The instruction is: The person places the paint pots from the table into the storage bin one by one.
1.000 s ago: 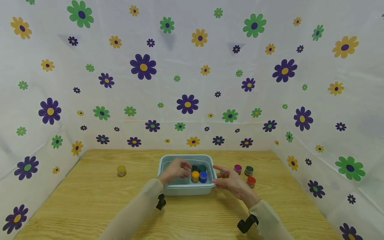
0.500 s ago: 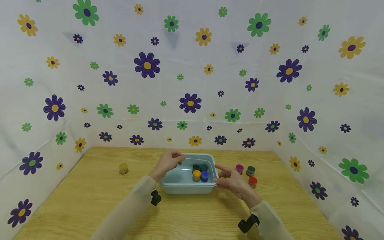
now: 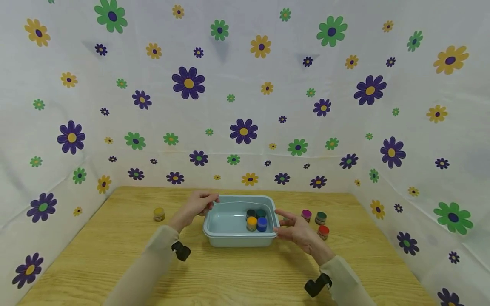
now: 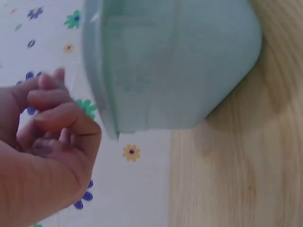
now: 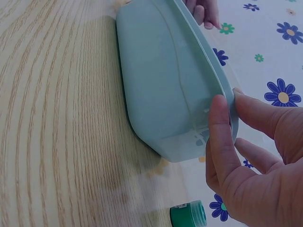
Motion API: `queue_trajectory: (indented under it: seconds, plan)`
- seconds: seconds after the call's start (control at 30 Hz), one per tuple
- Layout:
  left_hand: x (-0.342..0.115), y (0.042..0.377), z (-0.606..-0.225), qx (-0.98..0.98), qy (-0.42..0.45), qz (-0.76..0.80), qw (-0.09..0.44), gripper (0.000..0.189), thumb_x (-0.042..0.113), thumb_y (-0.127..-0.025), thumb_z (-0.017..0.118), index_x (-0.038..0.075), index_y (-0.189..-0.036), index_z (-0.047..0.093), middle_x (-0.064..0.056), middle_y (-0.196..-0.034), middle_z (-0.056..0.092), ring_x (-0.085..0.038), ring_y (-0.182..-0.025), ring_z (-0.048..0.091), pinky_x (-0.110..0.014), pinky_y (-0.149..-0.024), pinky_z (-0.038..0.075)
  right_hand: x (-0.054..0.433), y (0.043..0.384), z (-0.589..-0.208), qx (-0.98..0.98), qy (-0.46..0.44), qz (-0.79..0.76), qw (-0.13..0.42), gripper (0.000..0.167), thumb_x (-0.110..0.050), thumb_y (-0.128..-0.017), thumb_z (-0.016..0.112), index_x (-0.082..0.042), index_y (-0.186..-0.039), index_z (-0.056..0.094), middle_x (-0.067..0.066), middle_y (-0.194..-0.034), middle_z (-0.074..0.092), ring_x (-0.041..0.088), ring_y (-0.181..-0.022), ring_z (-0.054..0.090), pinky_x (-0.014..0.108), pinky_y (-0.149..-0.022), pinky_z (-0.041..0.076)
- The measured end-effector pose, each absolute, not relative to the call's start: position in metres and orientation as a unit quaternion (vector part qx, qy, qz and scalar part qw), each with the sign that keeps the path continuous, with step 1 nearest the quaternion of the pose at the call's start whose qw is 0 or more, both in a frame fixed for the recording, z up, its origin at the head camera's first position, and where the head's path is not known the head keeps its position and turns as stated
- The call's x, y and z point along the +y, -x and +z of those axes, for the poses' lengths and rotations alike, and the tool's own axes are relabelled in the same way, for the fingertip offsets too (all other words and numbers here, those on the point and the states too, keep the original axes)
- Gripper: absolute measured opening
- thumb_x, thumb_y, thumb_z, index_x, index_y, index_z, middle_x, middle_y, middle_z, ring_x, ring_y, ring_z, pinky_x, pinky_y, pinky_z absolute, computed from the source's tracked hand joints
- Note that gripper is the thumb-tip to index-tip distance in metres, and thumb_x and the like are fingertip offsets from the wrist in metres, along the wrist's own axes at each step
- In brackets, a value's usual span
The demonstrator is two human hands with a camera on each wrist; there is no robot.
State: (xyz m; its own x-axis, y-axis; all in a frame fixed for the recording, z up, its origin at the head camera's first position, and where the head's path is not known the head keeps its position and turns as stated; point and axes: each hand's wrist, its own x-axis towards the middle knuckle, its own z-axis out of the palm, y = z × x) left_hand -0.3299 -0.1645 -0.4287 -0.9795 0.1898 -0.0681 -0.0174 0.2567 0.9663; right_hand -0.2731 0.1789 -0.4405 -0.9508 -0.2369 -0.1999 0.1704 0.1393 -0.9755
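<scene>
A pale blue plastic tub [image 3: 241, 241] stands on the table; inside, at its right, sit a black-lidded jar [image 3: 250, 213], a teal jar [image 3: 260, 213], an orange jar [image 3: 251, 224] and a blue jar [image 3: 262, 224], like small paint pots. My right hand [image 3: 300, 233] holds the tub's right rim; in the right wrist view, thumb and fingers [image 5: 222, 142] pinch that edge. Just off the tub's left back corner is my left hand [image 3: 194, 207], fingers loosely curled. The left wrist view shows this hand [image 4: 52, 156] with nothing in it, beside the tub's outer wall [image 4: 189, 66].
A yellow jar [image 3: 158, 214] stands alone to the left of the tub. Right of it are a magenta jar [image 3: 306, 215], a dark green jar [image 3: 320, 218] and a red jar [image 3: 323, 232]. A flowered cloth [image 3: 214, 110] encloses the table [image 3: 237, 276] at the back and sides.
My left hand has come up out of the tub and moved left, past its left back corner. The right hand stays at the right rim, and the jars keep their places.
</scene>
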Motion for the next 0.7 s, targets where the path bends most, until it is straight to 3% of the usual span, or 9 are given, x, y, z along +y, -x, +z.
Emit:
queue_trajectory:
  seconds: [0.13, 0.3, 0.47, 0.7]
  plan:
    - [-0.181, 0.332, -0.427, 0.782, -0.075, 0.605, 0.129, 0.036, 0.034, -0.100, 0.056, -0.001, -0.103, 0.067, 0.000, -0.071, 0.055, -0.010, -0.058, 0.040, -0.021, -0.051, 0.032, 0.180, 0.273, -0.441, 0.740, 0.021, -0.655, 0.154, 0.070, -0.006, -0.086, 0.073, -0.009, -0.149, 0.042, 0.020, -0.117, 0.051, 0.019, -0.086, 0.062, 0.035, -0.086, 0.059]
    - [-0.200, 0.335, -0.429, 0.785, -0.091, 0.595, 0.144, 0.041, 0.032, -0.102, 0.052, -0.006, -0.111, 0.063, 0.000, -0.072, 0.054, -0.008, -0.055, 0.037, -0.020, -0.049, 0.030, 0.181, 0.273, -0.441, 0.740, 0.021, -0.654, 0.153, 0.070, -0.006, -0.086, 0.074, -0.010, -0.149, 0.042, 0.023, -0.120, 0.050, 0.019, -0.085, 0.063, 0.035, -0.085, 0.059]
    - [-0.220, 0.333, -0.431, 0.792, -0.088, 0.588, 0.135, 0.036, 0.033, -0.103, 0.050, 0.000, -0.108, 0.065, 0.002, -0.071, 0.054, -0.007, -0.052, 0.035, -0.019, -0.047, 0.029, 0.180, 0.274, -0.442, 0.739, 0.016, -0.657, 0.152, 0.069, -0.005, -0.086, 0.073, -0.011, -0.149, 0.043, 0.026, -0.124, 0.048, 0.019, -0.086, 0.062, 0.034, -0.085, 0.059]
    - [-0.247, 0.331, -0.436, 0.797, -0.020, 0.593, 0.110, 0.039, 0.041, -0.102, 0.049, 0.005, -0.105, 0.066, 0.006, -0.066, 0.051, -0.006, -0.052, 0.035, -0.019, -0.046, 0.029, 0.180, 0.274, -0.443, 0.740, 0.024, -0.654, 0.154, 0.070, -0.006, -0.086, 0.073, -0.011, -0.149, 0.042, 0.025, -0.124, 0.048, 0.020, -0.089, 0.062, 0.038, -0.089, 0.057]
